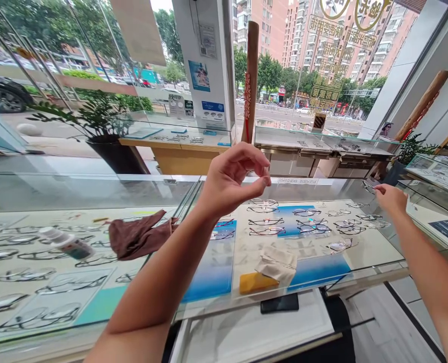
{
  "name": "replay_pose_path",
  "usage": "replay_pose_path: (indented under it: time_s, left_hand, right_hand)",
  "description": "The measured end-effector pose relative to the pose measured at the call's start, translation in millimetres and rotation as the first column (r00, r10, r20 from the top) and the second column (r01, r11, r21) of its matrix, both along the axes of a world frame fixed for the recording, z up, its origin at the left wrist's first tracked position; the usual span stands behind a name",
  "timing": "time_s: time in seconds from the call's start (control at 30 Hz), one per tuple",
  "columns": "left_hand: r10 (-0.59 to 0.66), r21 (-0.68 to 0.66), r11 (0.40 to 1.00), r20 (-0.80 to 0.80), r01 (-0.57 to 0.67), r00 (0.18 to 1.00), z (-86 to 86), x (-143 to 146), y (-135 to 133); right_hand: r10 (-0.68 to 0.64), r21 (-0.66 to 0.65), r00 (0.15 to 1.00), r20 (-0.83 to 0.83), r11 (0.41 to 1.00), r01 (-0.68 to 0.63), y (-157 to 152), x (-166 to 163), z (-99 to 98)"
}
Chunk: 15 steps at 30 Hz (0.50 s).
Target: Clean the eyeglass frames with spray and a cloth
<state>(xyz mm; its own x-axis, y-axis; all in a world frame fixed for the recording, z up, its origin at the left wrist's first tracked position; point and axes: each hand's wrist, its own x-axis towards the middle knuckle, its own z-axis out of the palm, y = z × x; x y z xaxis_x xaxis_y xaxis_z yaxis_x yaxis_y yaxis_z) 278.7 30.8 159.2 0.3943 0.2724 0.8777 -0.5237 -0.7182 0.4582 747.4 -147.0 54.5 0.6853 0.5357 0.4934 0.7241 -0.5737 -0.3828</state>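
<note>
Glass counter [76, 194], right hand [392, 199], thin item [369, 187] unclear

Left hand [233, 179] is being held up mid-air, fingertips [264, 180] being pinched together. Right hand [390, 198] is being stretched way out sideways.

Eyeglasses [266, 222] in case [95, 191], cloth [136, 237] on top

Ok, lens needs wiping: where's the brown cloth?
Head view, left side: the brown cloth lies on the glass counter, right of the spray bottle, lower left of the left hand.
</note>
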Motion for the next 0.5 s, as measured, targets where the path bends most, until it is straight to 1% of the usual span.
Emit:
replay_pose_path:
  time_s: [0.03, 0.13, 0.23, 0.27, 0.33, 0.4, 0.43, 0.5]
  left_hand:
    - [0.005, 0.001, 1.000, -0.005, -0.005, 1.000, -0.4, -0.1, -0.7]
    - [0.015, 0.011, 1.000, -0.016, -0.014, 1.000, -1.4, 1.5, -1.2]
    - [0.021, -0.003, 1.000, -0.041, -0.021, 0.999, -5.7, 4.4, 3.9]
    - [0.026, -0.022, 0.999, -0.055, -0.027, 0.998, -9.0, 4.7, 7.3]
    - [0.050, -0.077, 0.995, -0.103, -0.058, 0.993, -19.5, 2.7, 16.6]
    - [0.094, -0.149, 0.981, -0.182, -0.122, 0.979, -35.6, -3.6, 28.6]
    - [0.121, -0.181, 0.970, -0.226, -0.164, 0.967, -45.3, -8.1, 35.3]
    - [0.181, -0.242, 0.935, -0.308, -0.261, 0.934, -66.5, -17.8, 49.1]
  right_hand:
    - [0.050, 0.055, 0.999, -0.001, 0.997, -0.050, 6.5, -13.2, 3.2]
    - [0.205, 0.116, 0.979, -0.015, 0.973, -0.202, 33.0, -62.1, 7.2]
    - [0.363, 0.187, 0.930, -0.058, 0.919, -0.347, 66.2, -123.8, 5.8]
    - [0.463, 0.278, 0.879, -0.112, 0.864, -0.419, 77.7, -145.8, 4.8]
    - [0.654, 0.435, 0.734, -0.183, 0.723, -0.536, 99.6, -188.9, 2.5]
    - [0.774, 0.525, 0.596, -0.214, 0.606, -0.598, 119.2, -226.6, -1.5]
    - [0.809, 0.548, 0.545, -0.220, 0.565, -0.617, 127.8, -242.4, -4.6]
    - [0.845, 0.566, 0.492, -0.211, 0.516, -0.643, 142.4, -267.6, -13.5]
